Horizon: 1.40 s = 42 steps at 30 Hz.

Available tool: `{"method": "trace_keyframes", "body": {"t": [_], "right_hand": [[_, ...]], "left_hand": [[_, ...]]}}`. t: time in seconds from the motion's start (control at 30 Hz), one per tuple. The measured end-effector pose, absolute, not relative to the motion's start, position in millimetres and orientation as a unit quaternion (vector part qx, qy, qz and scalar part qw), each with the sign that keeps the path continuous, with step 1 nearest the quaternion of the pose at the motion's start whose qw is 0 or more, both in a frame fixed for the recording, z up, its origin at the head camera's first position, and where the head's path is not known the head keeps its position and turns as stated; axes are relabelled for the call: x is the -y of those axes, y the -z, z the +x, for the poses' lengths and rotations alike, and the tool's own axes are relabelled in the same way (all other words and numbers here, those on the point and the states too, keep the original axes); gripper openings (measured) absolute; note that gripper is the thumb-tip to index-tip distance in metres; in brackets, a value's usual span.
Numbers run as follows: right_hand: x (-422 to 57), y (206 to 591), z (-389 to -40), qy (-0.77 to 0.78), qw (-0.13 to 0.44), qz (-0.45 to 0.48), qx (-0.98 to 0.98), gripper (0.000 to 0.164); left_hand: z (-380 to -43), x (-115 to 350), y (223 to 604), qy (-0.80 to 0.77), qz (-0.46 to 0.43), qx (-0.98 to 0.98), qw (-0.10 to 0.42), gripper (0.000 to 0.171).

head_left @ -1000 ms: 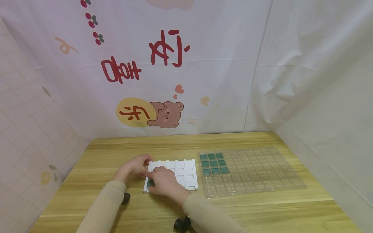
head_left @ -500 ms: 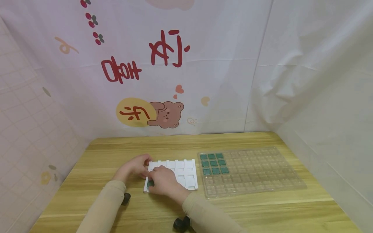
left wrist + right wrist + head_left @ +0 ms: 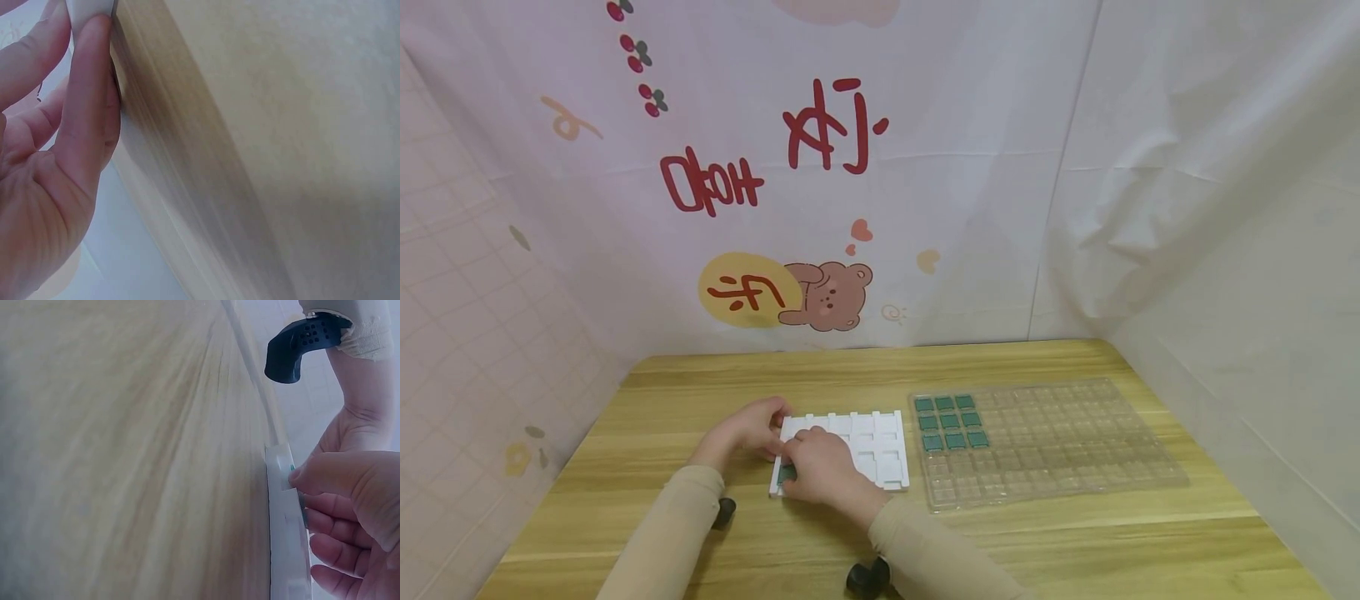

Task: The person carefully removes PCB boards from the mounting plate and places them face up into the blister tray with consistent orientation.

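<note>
A white tray [image 3: 891, 462] with square pockets lies on the wooden table. At its left side my left hand [image 3: 756, 423] grips the edge; in the left wrist view, fingers and thumb close on the white tray corner [image 3: 90, 9]. My right hand [image 3: 822, 468] reaches over the tray's left part, thumb toward the near edge and fingers across from it. Between them is a green square chip [image 3: 786, 473] in the near left pocket, pinched at its sides. The right wrist view shows the green chip [image 3: 304, 511] edge-on, just above the tray wall [image 3: 284, 544]. My right hand hides several pockets.
Right of the white tray lies a clear plastic tray [image 3: 1075, 433] with many small pockets. Several green chips [image 3: 950, 421] fill its far left corner. A patterned white curtain [image 3: 955, 208] hangs behind the table [image 3: 820, 375]. Black wrist cameras [image 3: 868, 577] sit under both forearms.
</note>
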State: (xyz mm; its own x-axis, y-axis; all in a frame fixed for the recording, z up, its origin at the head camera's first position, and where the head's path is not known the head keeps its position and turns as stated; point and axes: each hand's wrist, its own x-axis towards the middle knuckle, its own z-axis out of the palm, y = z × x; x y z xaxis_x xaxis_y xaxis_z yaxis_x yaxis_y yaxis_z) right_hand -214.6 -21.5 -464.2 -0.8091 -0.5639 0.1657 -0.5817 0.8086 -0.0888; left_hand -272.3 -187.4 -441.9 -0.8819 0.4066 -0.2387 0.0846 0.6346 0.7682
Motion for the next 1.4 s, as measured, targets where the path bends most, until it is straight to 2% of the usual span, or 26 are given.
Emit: {"method": "trace_keyframes", "body": {"t": [0.27,0.53,0.97,1.27,1.4], "right_hand": [[19,463,-214,-0.057,0.081,0.310,0.946,0.027],[17,463,-213,-0.057,0.100,0.319,0.941,0.026],[13,469,-217,-0.091,0.111,0.334,0.932,0.022],[4,458,-217,-0.210,0.091,0.331,0.916,0.021],[-4,449,-217,-0.285,0.077,0.330,0.897,0.015]], "left_hand": [[-273,190,439,-0.407,0.169,-0.874,0.206,0.053],[-273,185,441,-0.388,0.138,-0.889,0.198,0.056],[-273,186,441,-0.386,0.138,-0.890,0.199,0.056],[-274,188,442,-0.388,0.155,-0.888,0.192,0.053],[-274,188,443,-0.393,0.150,-0.886,0.195,0.054]]}}
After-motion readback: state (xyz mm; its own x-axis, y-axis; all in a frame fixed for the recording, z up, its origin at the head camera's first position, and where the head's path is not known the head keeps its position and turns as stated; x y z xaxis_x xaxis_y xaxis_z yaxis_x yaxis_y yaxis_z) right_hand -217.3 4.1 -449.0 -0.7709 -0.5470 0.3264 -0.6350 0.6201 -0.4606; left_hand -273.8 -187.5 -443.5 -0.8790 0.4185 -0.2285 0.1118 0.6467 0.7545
